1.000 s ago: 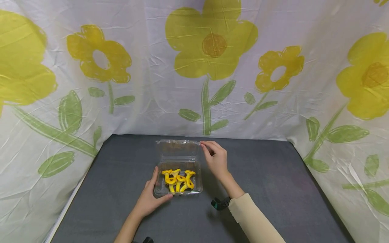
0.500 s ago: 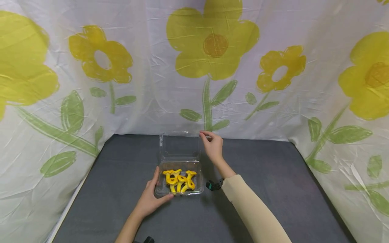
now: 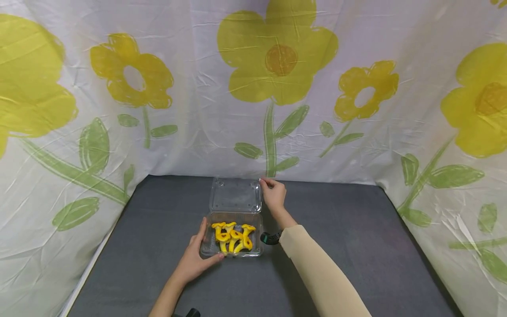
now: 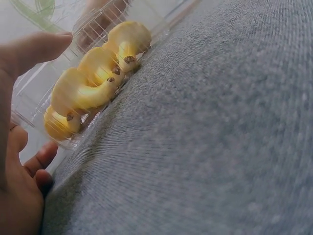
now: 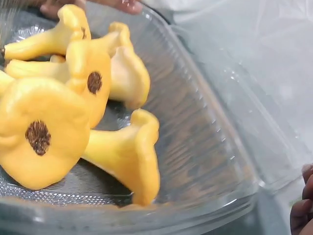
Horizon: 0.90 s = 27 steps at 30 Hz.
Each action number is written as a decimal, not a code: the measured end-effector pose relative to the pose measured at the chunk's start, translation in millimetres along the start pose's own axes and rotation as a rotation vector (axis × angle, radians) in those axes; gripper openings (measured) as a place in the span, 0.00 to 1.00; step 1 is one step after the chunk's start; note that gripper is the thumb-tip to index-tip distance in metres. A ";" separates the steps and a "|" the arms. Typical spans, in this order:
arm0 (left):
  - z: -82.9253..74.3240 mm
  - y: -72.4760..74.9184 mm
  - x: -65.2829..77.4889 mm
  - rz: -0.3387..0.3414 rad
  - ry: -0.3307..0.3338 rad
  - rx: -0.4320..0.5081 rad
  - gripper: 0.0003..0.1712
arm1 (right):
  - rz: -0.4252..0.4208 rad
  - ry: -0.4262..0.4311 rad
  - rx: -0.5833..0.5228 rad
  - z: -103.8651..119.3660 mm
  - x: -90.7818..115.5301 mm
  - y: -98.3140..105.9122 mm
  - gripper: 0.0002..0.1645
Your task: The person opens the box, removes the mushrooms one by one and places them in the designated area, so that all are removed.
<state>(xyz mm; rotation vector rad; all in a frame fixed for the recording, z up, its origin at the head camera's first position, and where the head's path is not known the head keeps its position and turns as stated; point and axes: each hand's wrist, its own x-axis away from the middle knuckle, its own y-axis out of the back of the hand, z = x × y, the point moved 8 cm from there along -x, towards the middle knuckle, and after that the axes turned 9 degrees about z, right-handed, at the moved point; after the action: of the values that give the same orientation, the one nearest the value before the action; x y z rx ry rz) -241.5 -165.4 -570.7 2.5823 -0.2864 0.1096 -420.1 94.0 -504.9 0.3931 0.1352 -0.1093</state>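
Note:
A clear plastic clamshell container (image 3: 256, 224) stands on the dark table with its hinged lid (image 3: 235, 197) swung back toward the far side. Inside lie several yellow chanterelle mushrooms (image 3: 234, 237), seen close in the right wrist view with dark spots on their caps. My left hand (image 3: 194, 259) holds the container's near left corner, thumb at the front rim and fingers along the left side. With thumb and fingertips, my right hand (image 3: 275, 196) pinches the lid's far right corner. Through the front wall, the left wrist view shows mushrooms (image 4: 80, 93).
Dark grey cloth (image 3: 340, 246) covers the table. A white curtain (image 3: 190, 145) with large yellow flowers hangs behind it and at both sides. A black band (image 3: 271, 238) sits at the right wrist, below a beige sleeve (image 3: 317, 268).
The lid has swung from upright to leaning back toward the table behind the container. My right hand moved with it, first up and away, then slightly down. The left hand stayed in place.

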 end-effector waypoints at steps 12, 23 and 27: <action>0.6 3.5 0.0 0.012 -0.009 0.004 0.71 | -0.006 -0.163 -0.041 -37.9 12.8 -13.0 0.14; 7.8 0.6 -5.1 0.017 0.023 0.001 0.76 | 0.038 -0.216 0.052 -41.0 7.9 -20.8 0.15; 8.6 1.0 -5.0 0.013 0.019 -0.006 0.76 | 0.076 -0.220 0.078 -39.0 7.3 -17.6 0.16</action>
<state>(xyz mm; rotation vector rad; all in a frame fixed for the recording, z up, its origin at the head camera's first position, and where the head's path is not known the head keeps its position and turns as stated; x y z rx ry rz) -246.5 -169.8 -578.2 2.5724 -0.2964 0.1382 -419.5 92.5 -548.3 0.4605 -0.1008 -0.0823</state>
